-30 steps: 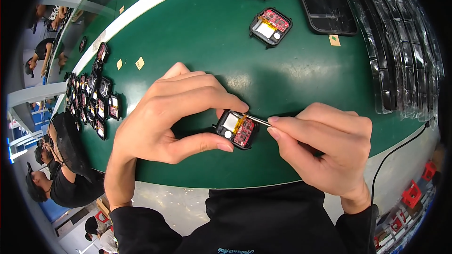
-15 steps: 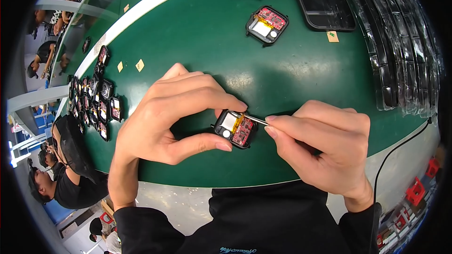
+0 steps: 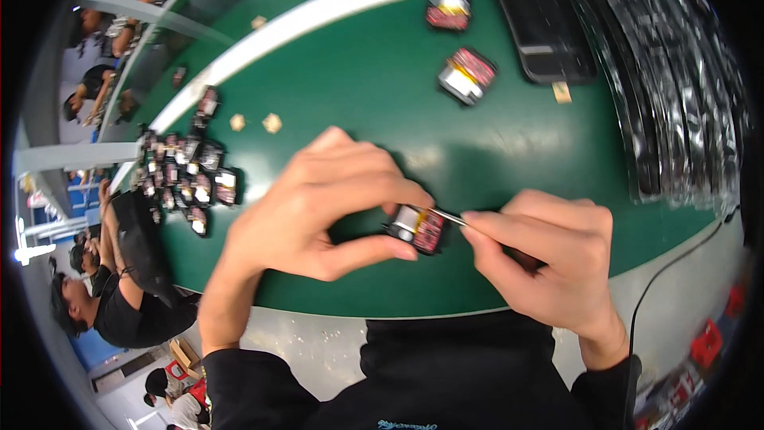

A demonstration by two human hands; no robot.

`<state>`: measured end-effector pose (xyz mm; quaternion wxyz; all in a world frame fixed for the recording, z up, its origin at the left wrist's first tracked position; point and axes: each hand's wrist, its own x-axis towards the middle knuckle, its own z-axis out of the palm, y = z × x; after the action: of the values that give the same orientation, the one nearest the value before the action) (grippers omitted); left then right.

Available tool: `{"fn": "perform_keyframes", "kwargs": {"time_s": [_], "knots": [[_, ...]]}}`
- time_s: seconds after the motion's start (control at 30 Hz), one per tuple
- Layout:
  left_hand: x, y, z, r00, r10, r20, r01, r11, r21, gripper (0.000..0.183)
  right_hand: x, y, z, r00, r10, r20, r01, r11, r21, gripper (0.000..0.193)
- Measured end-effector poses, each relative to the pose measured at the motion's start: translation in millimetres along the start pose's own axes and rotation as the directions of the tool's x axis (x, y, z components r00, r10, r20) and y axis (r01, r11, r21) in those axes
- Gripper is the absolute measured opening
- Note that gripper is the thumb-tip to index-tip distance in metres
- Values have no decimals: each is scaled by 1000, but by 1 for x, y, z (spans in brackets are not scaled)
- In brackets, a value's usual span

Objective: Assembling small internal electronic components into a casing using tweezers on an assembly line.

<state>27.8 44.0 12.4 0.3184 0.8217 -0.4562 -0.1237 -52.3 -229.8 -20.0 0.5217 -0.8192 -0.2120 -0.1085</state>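
Observation:
My left hand pinches a small black square watch-like case between thumb and fingers, just above the green table. Inside the case are a red circuit board, a silver-white battery, yellow tape and a white round part. My right hand grips slim metal tweezers between thumb and forefinger. Their tip meets the case's upper edge beside my left fingertip; blur hides the exact contact. Two similar open cases lie farther off, one nearer and another behind it.
A cluster of similar cases covers the table's left side. At the right stand a black tray and stacked clear-and-black plastic trays. Small beige paper bits lie about. A black cable hangs at right. Other people sit at left.
The whole view has shifted and blurred, so the table things appear lower and mostly farther right. Both hands keep their grips, the tweezers still at the case's upper edge.

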Motion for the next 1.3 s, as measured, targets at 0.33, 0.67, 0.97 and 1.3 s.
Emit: {"fn": "perform_keyframes", "kwargs": {"time_s": [0.33,0.67,0.97,1.3], "knots": [[-3,2,16,998,59,-18,-60,997,-39,48,-12,-5,-7,974,105,-202,-113,993,-29,16],[-2,-28,-20,917,-56,-395,113,986,123,55,-11,-10,-5,954,166,-248,-166,986,19,11],[-97,-171,-142,635,-345,-691,768,382,514,42,-9,-16,-1,963,139,-231,-138,990,18,9],[-39,-82,-79,873,-158,-462,334,883,330,28,-20,-6,-6,954,171,-247,-174,985,12,7]]}}
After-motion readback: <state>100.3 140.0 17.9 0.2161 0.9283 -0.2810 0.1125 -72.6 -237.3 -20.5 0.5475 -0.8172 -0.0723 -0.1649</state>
